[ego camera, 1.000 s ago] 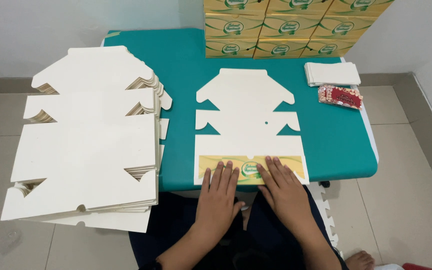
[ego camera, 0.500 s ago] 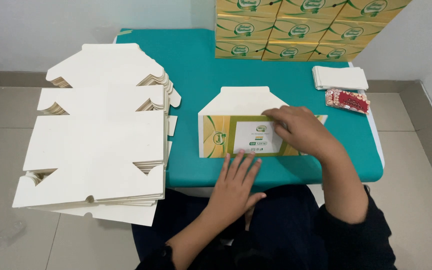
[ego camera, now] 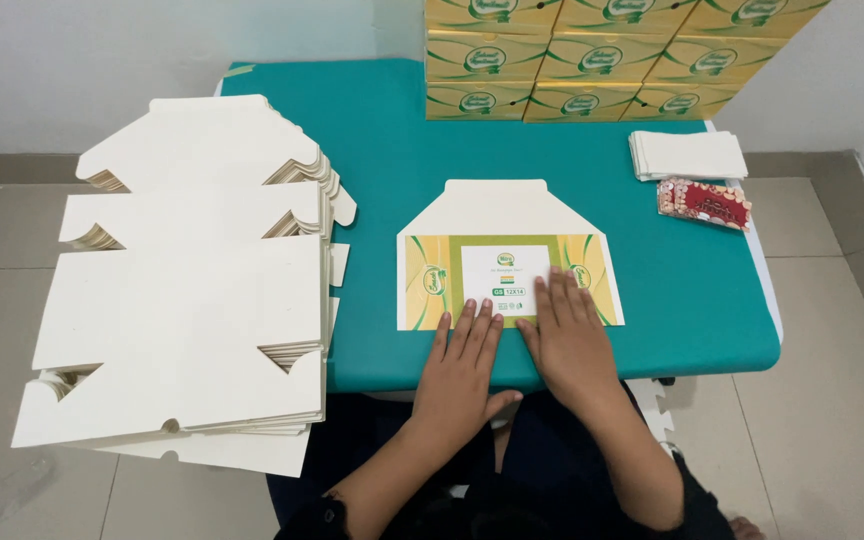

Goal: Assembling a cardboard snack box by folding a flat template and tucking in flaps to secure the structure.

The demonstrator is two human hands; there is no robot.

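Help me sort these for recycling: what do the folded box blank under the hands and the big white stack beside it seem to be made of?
The folded box blank looks like thin paperboard, matte white inside and printed yellow-green outside; it holds a crisp fold. The white stack looks like the same die-cut card, with layered sheet edges showing. Whether the print is coated cannot be told.

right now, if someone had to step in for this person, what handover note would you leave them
Left hand: flat, palm down, fingers on the near edge of the folded box blank, holding nothing.
Right hand: flat on the same blank, pressing its printed panel.
The blank lies on the teal table, one panel folded over with the printed side up and a white flap showing at the far end.
Unfolded white blanks are stacked at the left, and finished yellow boxes stand at the far edge.
Done: first fold. Left: the remaining folds on this blank, plus the stack.
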